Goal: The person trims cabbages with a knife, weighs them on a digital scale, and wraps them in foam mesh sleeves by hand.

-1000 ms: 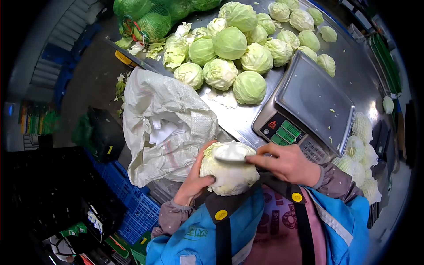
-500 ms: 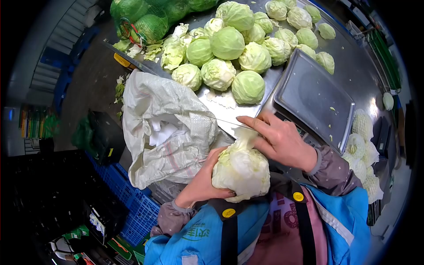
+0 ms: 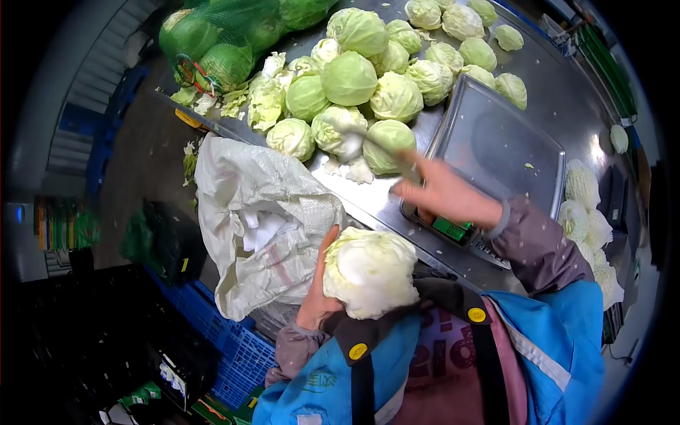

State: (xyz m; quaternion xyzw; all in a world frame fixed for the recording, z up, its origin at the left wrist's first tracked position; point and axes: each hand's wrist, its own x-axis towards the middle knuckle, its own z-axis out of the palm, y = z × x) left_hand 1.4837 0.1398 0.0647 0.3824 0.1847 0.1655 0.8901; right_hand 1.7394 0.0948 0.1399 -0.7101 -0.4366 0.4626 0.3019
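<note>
My left hand (image 3: pixel 319 296) cradles a trimmed pale cabbage (image 3: pixel 372 273) from its left side, close against the apron (image 3: pixel 453 340). Its white cut face is turned up. My right hand (image 3: pixel 453 193) is raised in front of the scale's edge, closed on a knife (image 3: pixel 386 150). The blade is smeared by motion and points up and left over the nearest cabbages of the pile (image 3: pixel 349 78). A white woven sack (image 3: pixel 265 177) gapes just left of the held cabbage, with white pieces inside.
A steel scale (image 3: pixel 496 145) with a lit green display stands on the metal table (image 3: pixel 577 127). Green net bags of cabbages (image 3: pixel 219 42) lie at the back left. Net-sleeved cabbages (image 3: pixel 582 188) sit at right. Blue crates (image 3: pixel 241 365) are low on the left.
My right hand has moved up and away from the held cabbage with the knife. The loose leaf at the cabbage's top is gone from it. My left hand still holds the cabbage.
</note>
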